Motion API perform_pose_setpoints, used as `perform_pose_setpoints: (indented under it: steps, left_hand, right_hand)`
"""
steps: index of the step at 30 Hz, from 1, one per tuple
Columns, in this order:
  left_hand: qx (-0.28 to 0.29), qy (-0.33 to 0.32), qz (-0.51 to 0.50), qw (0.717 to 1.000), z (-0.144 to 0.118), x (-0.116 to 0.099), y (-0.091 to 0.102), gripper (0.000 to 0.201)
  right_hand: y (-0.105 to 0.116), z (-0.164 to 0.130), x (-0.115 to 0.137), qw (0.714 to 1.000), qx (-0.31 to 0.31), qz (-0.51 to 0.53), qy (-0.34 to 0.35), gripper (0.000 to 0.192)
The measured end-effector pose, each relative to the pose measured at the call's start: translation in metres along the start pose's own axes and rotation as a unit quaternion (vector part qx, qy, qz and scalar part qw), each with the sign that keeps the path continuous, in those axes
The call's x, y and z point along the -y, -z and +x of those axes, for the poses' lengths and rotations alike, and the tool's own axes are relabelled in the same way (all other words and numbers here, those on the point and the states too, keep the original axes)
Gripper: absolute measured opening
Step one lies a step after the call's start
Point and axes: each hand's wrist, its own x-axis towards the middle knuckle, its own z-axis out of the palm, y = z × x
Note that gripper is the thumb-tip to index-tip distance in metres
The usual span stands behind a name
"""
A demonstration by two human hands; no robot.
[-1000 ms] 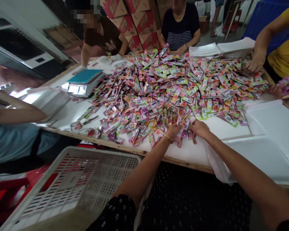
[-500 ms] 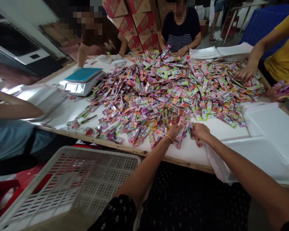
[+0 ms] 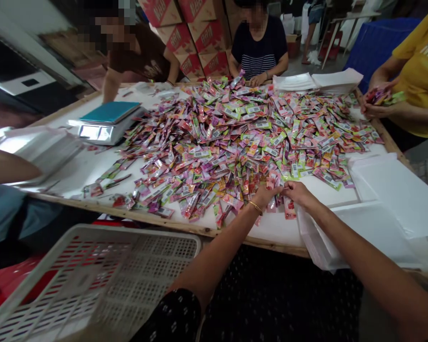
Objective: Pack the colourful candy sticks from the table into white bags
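Near the front edge of the table, my left hand (image 3: 265,195), with a thin bracelet at the wrist, is closed around small snack packets (image 3: 272,204) that show below its fingers. My right hand (image 3: 296,193) meets it, fingertips to fingertips, in a pinch. A red and pink packet (image 3: 290,209) hangs under the right hand. How many packets each hand has is hidden. Beyond both hands spreads a large heap of pink, purple and green packets (image 3: 214,137).
White plastic bags (image 3: 374,228) lie right of my hands. A scale (image 3: 109,118) stands at the left of the table (image 3: 278,232). Below is a white plastic basket (image 3: 135,266). Co-workers stand around; one in yellow (image 3: 417,85) holds packets. Cartons (image 3: 185,38) are stacked behind.
My hands have come together, and the left has moved right toward the other. The co-worker in yellow has drawn a hand back from the heap to the packets held. The view has shifted slightly.
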Motion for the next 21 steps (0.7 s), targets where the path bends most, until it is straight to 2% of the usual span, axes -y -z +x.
perform_pose_setpoints:
  steps: [3, 7, 9, 11, 13, 15, 16, 18, 19, 21]
  left_hand:
    - [0.014, 0.045, -0.054, 0.997, -0.008, -0.005, -0.010, 0.037]
    - [0.038, 0.037, -0.103, 0.993, -0.024, 0.001, -0.031, 0.028]
    - [0.048, 0.050, -0.130, 0.989, -0.032, 0.005, -0.043, 0.024]
    - [0.053, 0.085, -0.148, 0.984, -0.040, 0.005, -0.049, 0.020]
    - [0.060, 0.131, -0.148, 0.978, -0.048, 0.002, -0.046, 0.012]
    - [0.089, 0.186, -0.138, 0.969, -0.058, 0.002, -0.039, 0.010]
    - [0.114, 0.213, -0.136, 0.961, -0.064, 0.004, -0.037, 0.010]
    - [0.152, 0.245, -0.147, 0.946, -0.077, 0.012, -0.038, 0.011]
    - [0.156, 0.244, -0.159, 0.944, -0.082, 0.019, -0.042, 0.013]
    - [0.134, 0.207, -0.178, 0.953, -0.088, 0.033, -0.055, 0.018]
  right_hand:
    - [0.009, -0.001, -0.004, 0.998, -0.037, 0.052, 0.001, 0.021]
    - [0.014, -0.004, -0.004, 0.992, -0.095, 0.084, -0.009, 0.023]
    - [0.018, -0.015, 0.002, 0.995, -0.095, 0.033, -0.020, 0.025]
    - [0.025, -0.037, 0.008, 0.992, -0.109, -0.067, 0.012, 0.034]
    - [0.034, -0.069, 0.012, 0.963, -0.122, -0.222, 0.089, 0.045]
    - [0.042, -0.103, 0.011, 0.904, -0.087, -0.396, 0.137, 0.054]
    - [0.044, -0.118, 0.009, 0.873, -0.057, -0.467, 0.133, 0.052]
    - [0.046, -0.136, 0.004, 0.825, -0.015, -0.560, 0.077, 0.042]
    - [0.046, -0.139, 0.003, 0.812, -0.011, -0.582, 0.041, 0.039]
    - [0.046, -0.136, 0.004, 0.805, -0.028, -0.592, -0.021, 0.036]
